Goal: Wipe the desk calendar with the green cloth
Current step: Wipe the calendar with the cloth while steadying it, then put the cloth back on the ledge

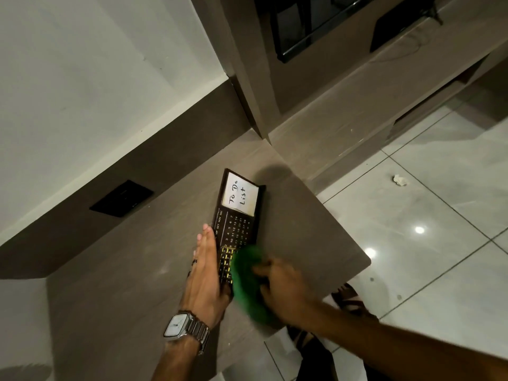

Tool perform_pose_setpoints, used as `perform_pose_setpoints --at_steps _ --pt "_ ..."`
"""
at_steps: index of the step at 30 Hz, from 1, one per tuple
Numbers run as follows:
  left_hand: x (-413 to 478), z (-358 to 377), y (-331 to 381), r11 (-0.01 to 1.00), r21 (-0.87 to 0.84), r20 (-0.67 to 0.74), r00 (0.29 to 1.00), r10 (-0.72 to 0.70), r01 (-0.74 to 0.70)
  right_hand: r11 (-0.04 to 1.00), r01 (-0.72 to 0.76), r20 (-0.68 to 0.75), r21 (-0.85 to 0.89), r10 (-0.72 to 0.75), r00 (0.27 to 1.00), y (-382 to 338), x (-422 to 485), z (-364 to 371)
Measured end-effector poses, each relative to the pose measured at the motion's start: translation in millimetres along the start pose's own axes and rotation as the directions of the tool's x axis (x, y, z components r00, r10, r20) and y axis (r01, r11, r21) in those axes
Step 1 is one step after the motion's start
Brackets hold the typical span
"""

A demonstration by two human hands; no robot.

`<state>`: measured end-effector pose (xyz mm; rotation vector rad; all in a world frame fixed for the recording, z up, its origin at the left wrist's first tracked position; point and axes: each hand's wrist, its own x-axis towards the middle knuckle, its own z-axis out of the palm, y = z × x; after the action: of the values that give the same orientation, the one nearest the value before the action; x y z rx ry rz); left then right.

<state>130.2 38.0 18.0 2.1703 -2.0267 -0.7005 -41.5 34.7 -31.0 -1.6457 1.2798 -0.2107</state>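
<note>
1. Right hand closed around green cloth, blurred, pressed on near end of desk calendar.
2. Left hand flat, fingers extended, braced along calendar's left edge; grips nothing.
3. Calendar lies on brown worktop, near its right edge.

Dim indoor light from overhead. Bright glare spots on glossy floor tiles. Soft shadow on desk beyond calendar. Right hand and green cloth motion-blurred. Wide-angle bending of lines near edges.
</note>
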Motion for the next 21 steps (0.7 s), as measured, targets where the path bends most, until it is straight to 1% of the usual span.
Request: perform_pose_setpoints --at_steps 1,3,5,7,9,10,12,13,14,16,18,21 --pt "-0.1 0.2 -0.3 1.000 -0.001 -0.003 1.000 -0.001 0.001 1.000 0.013 0.050 0.016 -0.014 0.999 1.9 -13.2 10.6" --pt "-0.5 0.1 -0.6 1.000 0.006 0.003 1.000 0.001 -0.001 0.995 0.026 0.064 0.100 -0.033 0.997 5.0 -24.7 14.9" --pt "-1.3 -1.4 0.1 1.000 0.015 0.022 1.000 0.000 0.000 0.981 -0.023 0.051 0.192 0.013 0.999 7.4 -26.0 1.1" --pt "-1.1 -4.9 1.2 0.999 0.052 0.035 0.999 -0.011 0.009 0.946 -0.076 0.034 0.316 0.069 0.997 12.3 -22.6 -24.6" --pt "0.1 -9.6 5.7 0.988 0.153 0.009 1.000 0.004 -0.006 0.895 -0.081 -0.007 0.438 0.094 0.996 19.6 -16.3 -56.9" --pt "2.0 -11.3 10.7 0.979 0.202 -0.032 0.999 0.042 -0.035 0.861 -0.089 -0.034 0.500 0.122 0.992 23.9 -12.3 -75.1" --pt "10.3 -9.8 27.4 0.963 0.253 -0.120 0.984 0.130 -0.096 0.752 -0.097 -0.062 0.652 0.181 0.982 34.7 -2.8 -111.4" --pt "17.3 -4.9 38.8 0.950 0.281 -0.143 0.973 0.179 -0.133 0.708 -0.081 -0.088 0.702 0.199 0.976 39.8 2.7 -128.9" --pt "25.6 2.7 50.9 0.933 0.316 -0.146 0.962 0.230 -0.175 0.699 -0.058 -0.127 0.713 0.210 0.969 43.6 8.8 -144.9" --pt "46.5 25.3 73.6 0.912 0.335 -0.114 0.950 0.289 -0.237 0.732 -0.016 -0.209 0.681 0.215 0.954 51.5 24.2 -172.5" --pt "66.6 51.7 90.3 0.921 0.301 -0.034 0.962 0.271 -0.249 0.766 -0.013 -0.250 0.643 0.226 0.942 58.5 44.0 -194.9" --pt "90.1 87.0 94.0 0.920 0.296 0.091 0.967 0.239 -0.256 0.839 0.000 -0.304 0.543 0.197 0.932 66.2 78.6 -217.7"
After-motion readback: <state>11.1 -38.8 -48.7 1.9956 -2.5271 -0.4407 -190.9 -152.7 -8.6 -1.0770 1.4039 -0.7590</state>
